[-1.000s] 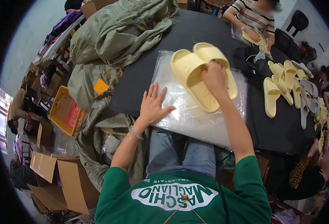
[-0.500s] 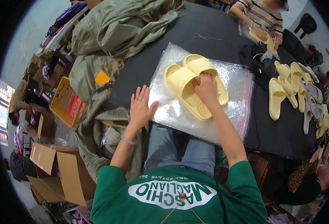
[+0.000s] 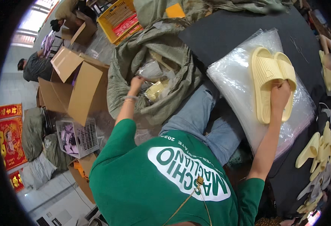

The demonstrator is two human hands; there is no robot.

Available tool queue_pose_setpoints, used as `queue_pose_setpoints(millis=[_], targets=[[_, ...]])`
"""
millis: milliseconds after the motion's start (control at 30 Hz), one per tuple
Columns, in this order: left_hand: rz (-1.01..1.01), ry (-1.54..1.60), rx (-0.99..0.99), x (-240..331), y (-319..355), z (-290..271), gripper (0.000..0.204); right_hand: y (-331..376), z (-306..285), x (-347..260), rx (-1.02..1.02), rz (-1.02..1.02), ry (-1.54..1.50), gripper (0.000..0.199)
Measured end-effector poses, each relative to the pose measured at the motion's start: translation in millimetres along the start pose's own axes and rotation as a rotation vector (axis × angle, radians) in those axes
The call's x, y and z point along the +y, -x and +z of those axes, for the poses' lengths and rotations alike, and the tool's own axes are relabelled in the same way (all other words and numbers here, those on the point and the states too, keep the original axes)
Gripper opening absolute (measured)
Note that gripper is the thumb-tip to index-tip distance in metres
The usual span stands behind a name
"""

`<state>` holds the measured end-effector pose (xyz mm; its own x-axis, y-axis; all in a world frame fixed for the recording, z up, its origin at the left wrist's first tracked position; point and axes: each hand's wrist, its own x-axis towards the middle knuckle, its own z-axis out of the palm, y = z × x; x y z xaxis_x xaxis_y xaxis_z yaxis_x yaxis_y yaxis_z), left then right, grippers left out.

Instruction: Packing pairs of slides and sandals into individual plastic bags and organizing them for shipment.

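Observation:
A pair of pale yellow slide slippers (image 3: 263,71) lies side by side on a stack of clear plastic bags (image 3: 233,71) at the right. My right hand (image 3: 281,94) is closed on the slippers, fingers tucked at the straps' openings. Over on the left, my left hand (image 3: 137,84) reaches into the mouth of a large green woven sack (image 3: 116,94). It is beside a grey slipper (image 3: 150,71) in clear wrap, its fingers too small and partly hidden to read. Below that slipper, a yellow slipper (image 3: 156,90) in clear wrap also lies in the sack.
The bags rest on a black-covered table (image 3: 207,35). Loose yellow slippers (image 3: 308,150) and grey ones (image 3: 316,184) lie at its right side. Open cardboard boxes (image 3: 82,90), a yellow crate (image 3: 114,19) and a white basket (image 3: 86,139) stand left. Other people are at the edges.
My view has turned left, so the table now sits further right. My left hand has left the edge of the plastic bags and reached into the sack. The right hand keeps its grip on the slippers.

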<state>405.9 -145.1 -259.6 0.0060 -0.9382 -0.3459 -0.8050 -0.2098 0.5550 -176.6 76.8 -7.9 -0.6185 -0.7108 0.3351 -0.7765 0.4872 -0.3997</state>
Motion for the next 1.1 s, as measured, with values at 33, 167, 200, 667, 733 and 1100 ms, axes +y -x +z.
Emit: queue_pose_setpoints(millis=[33, 167, 200, 667, 733, 1100], targets=[[-0.01, -0.082, -0.101, -24, 2, 19, 0.034, 0, 3, 0, -0.008, -0.004, -0.006, 0.022], [-0.066, -0.182, -0.333, -114, 31, 63, 0.059, -3, 12, -3, 0.031, -0.095, -0.042, 0.022], [-0.39, -0.149, -0.465, -82, 37, 104, 0.071, -2, 6, 3, 0.027, -0.089, 0.015, 0.022], [-0.418, -0.536, 0.132, -56, 88, 98, 0.118, 0, 3, -5, 0.018, -0.076, 0.051, 0.03], [-0.137, -0.748, 0.04, -49, 83, 96, 0.098, 0, 7, 3, 0.031, -0.075, 0.073, 0.03], [0.026, -0.732, -0.08, -124, -13, 123, 0.081, -2, 3, -3, 0.046, -0.024, -0.03, 0.018]])
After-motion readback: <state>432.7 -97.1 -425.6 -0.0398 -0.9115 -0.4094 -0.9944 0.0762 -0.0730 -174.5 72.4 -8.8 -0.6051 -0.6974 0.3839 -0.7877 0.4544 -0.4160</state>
